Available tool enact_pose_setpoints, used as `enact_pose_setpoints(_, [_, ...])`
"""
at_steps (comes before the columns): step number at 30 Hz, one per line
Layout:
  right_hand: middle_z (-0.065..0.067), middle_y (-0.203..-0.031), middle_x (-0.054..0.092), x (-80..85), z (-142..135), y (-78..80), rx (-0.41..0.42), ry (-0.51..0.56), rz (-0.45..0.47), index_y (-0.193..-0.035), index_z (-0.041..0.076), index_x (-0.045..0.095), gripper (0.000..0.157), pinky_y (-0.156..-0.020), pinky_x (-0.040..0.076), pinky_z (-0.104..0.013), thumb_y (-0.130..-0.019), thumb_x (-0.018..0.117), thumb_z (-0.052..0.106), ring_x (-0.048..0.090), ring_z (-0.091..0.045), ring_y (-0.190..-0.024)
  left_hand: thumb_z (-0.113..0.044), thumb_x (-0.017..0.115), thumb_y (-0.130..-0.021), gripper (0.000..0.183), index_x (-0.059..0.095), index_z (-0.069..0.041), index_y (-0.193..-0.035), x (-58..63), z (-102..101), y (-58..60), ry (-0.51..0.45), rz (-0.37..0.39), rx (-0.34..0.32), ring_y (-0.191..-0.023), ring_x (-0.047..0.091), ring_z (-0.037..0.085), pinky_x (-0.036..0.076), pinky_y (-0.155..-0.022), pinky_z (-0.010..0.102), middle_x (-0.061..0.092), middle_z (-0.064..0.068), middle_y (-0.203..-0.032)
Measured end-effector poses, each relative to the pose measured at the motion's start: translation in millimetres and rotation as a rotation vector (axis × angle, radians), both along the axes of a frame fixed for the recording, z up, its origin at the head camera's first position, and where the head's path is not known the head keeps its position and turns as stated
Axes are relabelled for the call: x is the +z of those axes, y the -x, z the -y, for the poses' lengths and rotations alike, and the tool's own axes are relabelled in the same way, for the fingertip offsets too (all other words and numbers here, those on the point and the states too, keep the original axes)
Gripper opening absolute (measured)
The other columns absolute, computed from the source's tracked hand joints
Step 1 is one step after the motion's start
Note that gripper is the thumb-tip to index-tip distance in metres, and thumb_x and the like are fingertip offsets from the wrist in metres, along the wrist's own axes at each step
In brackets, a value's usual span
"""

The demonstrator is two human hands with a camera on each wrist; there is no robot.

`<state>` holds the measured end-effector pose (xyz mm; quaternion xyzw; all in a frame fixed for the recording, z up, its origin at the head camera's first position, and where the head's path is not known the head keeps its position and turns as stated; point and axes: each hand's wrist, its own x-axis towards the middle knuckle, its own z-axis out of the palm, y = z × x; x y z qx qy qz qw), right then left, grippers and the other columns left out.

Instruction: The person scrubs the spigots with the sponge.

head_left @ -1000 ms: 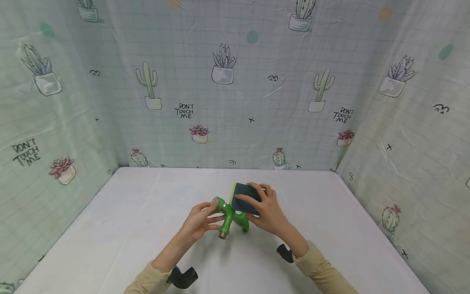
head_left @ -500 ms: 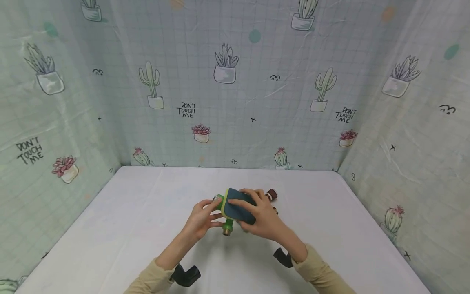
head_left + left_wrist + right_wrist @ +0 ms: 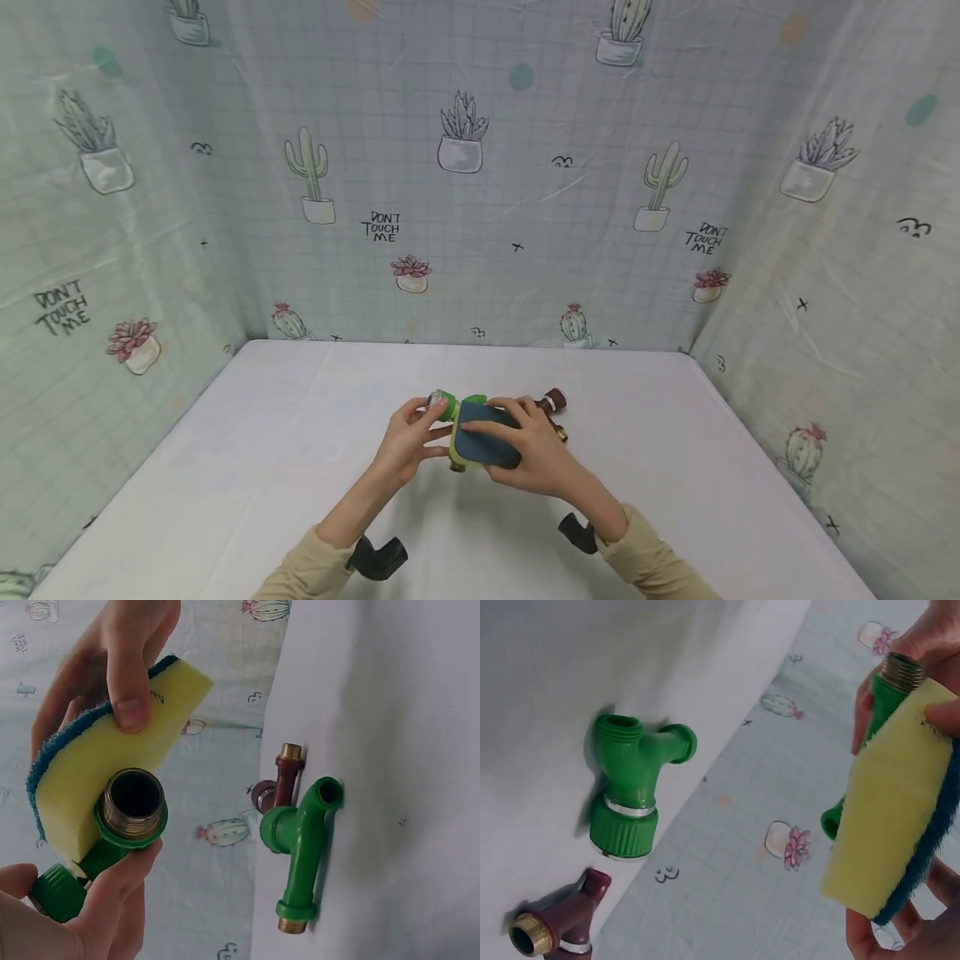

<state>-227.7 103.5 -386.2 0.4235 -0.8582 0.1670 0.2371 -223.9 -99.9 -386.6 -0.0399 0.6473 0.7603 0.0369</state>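
My left hand [image 3: 401, 442] holds a green tap [image 3: 444, 405] by its ribbed knob, off the table. In the left wrist view, the held tap's brass threaded end [image 3: 135, 802] points towards the camera. My right hand [image 3: 536, 450] grips a sponge [image 3: 487, 437], yellow on one side and dark blue on the scouring side. The yellow face lies against the tap's body and covers much of it in the head view. Fingers spread over the blue side, while the thumb [image 3: 131, 712] presses on the yellow.
A second green tap [image 3: 630, 765] lies on the white table [image 3: 315, 417]. Beside it lies a dark red tap [image 3: 553, 402] with a brass end, partly behind my right hand in the head view. Black curved pieces [image 3: 378, 558] sit at both wrists. Cactus-print cloth surrounds the table.
The sponge has moved left and down over the held tap, hiding most of its body. The held tap has tilted. The dark red tap has come into sight past my right hand.
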Motion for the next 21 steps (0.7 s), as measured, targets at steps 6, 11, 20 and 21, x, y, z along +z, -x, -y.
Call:
enact_pose_setpoints(6, [-0.01, -0.122, 0.047, 0.0, 3, 10.8, -0.163, 0.048, -0.104, -0.122, 0.035, 0.051, 0.056, -0.067, 0.039, -0.036, -0.069, 0.071, 0.031, 0.039, -0.022, -0.093, -0.024, 0.057, -0.087, 0.037, 0.05, 0.001, -0.113, -0.5, 3, -3.5, -0.011, -0.045, -0.019, -0.094, 0.062, 0.032, 0.055, -0.067, 0.043, 0.048, 0.01, -0.098])
enact_pose_setpoints(11, [-0.012, -0.123, 0.045, 4.9, -3, 17.6, -0.201, 0.104, -0.161, -0.121, 0.032, 0.052, 0.058, -0.07, 0.04, -0.041, -0.068, 0.073, 0.027, 0.038, -0.026, -0.095, -0.021, 0.055, -0.089, 0.033, 0.048, 0.001, -0.111, -0.4, 2, -4.2, -0.037, -0.052, -0.002, -0.096, 0.061, 0.036, 0.054, -0.067, 0.045, 0.05, 0.01, -0.096])
enact_pose_setpoints(20, [-0.008, -0.125, 0.044, -3.0, 2, 11.3, -0.094, -0.032, -0.185, -0.122, 0.037, 0.049, 0.06, -0.071, 0.039, -0.039, -0.068, 0.075, 0.032, 0.037, -0.023, -0.1, -0.018, 0.06, -0.085, 0.03, 0.05, 0.001, -0.107, -0.5, 0, -3.9, -0.042, -0.043, 0.004, -0.088, 0.065, 0.031, 0.054, -0.065, 0.046, 0.053, 0.01, -0.087])
enact_pose_setpoints(21, [-0.009, -0.125, 0.044, -3.5, 1, 13.5, -0.129, -0.025, -0.203, -0.122, 0.036, 0.05, 0.06, -0.071, 0.039, -0.039, -0.068, 0.075, 0.031, 0.038, -0.024, -0.099, -0.017, 0.06, -0.085, 0.03, 0.049, 0.002, -0.108, -0.7, 0, -4.0, -0.05, -0.046, -0.008, -0.09, 0.064, 0.033, 0.054, -0.066, 0.046, 0.054, 0.01, -0.087])
